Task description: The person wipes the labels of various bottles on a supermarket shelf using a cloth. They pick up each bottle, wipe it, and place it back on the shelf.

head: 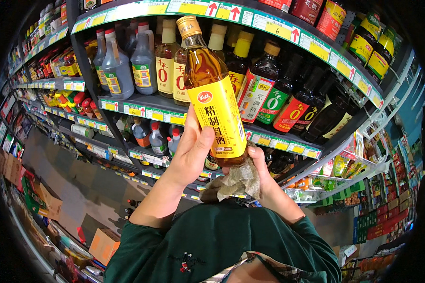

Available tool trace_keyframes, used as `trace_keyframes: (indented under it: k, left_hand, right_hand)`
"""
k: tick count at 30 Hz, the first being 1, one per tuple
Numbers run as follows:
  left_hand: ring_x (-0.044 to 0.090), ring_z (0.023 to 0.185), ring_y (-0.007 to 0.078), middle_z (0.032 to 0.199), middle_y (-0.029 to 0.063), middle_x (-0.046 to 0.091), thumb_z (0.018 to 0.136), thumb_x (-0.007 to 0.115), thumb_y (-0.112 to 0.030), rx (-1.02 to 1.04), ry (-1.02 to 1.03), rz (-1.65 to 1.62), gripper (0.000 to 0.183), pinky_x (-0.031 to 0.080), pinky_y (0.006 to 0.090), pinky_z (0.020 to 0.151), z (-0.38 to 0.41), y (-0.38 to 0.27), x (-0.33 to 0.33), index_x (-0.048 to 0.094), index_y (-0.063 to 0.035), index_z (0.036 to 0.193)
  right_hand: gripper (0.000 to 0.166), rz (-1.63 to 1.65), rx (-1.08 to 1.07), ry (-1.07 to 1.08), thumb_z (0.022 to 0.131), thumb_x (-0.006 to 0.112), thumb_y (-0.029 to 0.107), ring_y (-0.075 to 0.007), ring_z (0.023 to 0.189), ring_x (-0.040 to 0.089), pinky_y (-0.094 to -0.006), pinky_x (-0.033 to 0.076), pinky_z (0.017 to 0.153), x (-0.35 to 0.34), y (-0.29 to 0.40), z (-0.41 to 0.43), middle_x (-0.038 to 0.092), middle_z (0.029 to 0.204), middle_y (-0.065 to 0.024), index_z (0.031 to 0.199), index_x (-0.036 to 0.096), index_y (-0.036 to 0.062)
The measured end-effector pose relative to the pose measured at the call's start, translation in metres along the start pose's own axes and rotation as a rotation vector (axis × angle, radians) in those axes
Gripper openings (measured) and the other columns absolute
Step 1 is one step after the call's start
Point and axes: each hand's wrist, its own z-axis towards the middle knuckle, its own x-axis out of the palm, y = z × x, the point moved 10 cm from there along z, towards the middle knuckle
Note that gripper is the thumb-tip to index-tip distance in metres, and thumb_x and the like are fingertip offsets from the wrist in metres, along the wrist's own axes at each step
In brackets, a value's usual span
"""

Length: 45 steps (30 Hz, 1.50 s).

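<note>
A glass bottle of amber cooking wine (216, 95), with a gold cap and a yellow label, is tilted in front of the shelves. My left hand (193, 152) grips its lower left side, the thumb lying on the label's edge. A crumpled grey-brown cloth (239, 180) hangs from my right hand (260, 166), whose fingers hold it against the base of the bottle. Behind stand clear bottles with cream labels (165, 69), large plastic jugs with red caps (116, 70) and a cooking wine bottle with a red and white label (256, 88).
A shelf edge with price tags (156, 115) runs across just behind the bottle, and another shelf edge (279, 26) curves above. Dark sauce bottles (292, 109) stand at the right. Lower left, an open cardboard box (104, 246) is on the floor. Wire racks (361, 155) hold packets at the right.
</note>
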Motion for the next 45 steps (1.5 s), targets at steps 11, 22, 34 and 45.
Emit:
trace_keyframes:
  k: [11,22,34,45]
  left_hand:
    - [0.056,0.118,0.0191,0.129,0.0073,0.057,0.090,0.070,-0.018,-0.157,-0.106,-0.215,0.061,0.043,0.0354,0.102,-0.001,0.021,-0.023,0.038,-0.0040,0.140]
    - [0.063,0.110,0.0232,0.124,0.0115,0.063,0.095,0.060,-0.022,0.041,-0.148,0.010,0.044,0.050,0.0379,0.096,0.066,-0.093,-0.017,0.050,0.0001,0.132]
    - [0.070,0.089,0.0209,0.106,0.0125,0.069,0.093,0.066,-0.023,0.078,-0.164,0.225,0.038,0.059,0.0360,0.075,0.201,-0.218,-0.034,0.059,0.0024,0.119]
    - [0.069,0.093,0.0254,0.108,0.0139,0.068,0.093,0.067,-0.025,-0.063,-0.199,0.243,0.040,0.058,0.0413,0.079,0.275,-0.192,-0.063,0.058,0.0021,0.121]
  right_hand:
    - [0.070,0.121,-0.005,0.302,0.090,0.056,0.045,-0.0245,0.118,0.060,-0.0366,0.046,0.101,0.000,-0.016,0.009,0.060,0.129,-0.0167,0.139,0.045,-0.0029]
    - [0.056,-0.064,-0.251,0.370,0.097,0.055,0.036,-0.0216,0.110,0.059,-0.0313,0.050,0.090,0.004,0.009,-0.005,0.064,0.116,-0.0166,0.137,0.045,-0.0027]
    - [0.044,-0.050,-0.239,0.231,0.098,0.054,0.033,-0.0163,0.097,0.061,-0.0296,0.049,0.086,-0.009,0.015,-0.017,0.066,0.105,-0.0130,0.127,0.054,0.0004]
    - [0.040,-0.064,-0.273,0.151,0.097,0.056,0.032,-0.0164,0.098,0.062,-0.0304,0.049,0.087,-0.021,0.008,-0.020,0.066,0.105,-0.0130,0.121,0.056,0.0007]
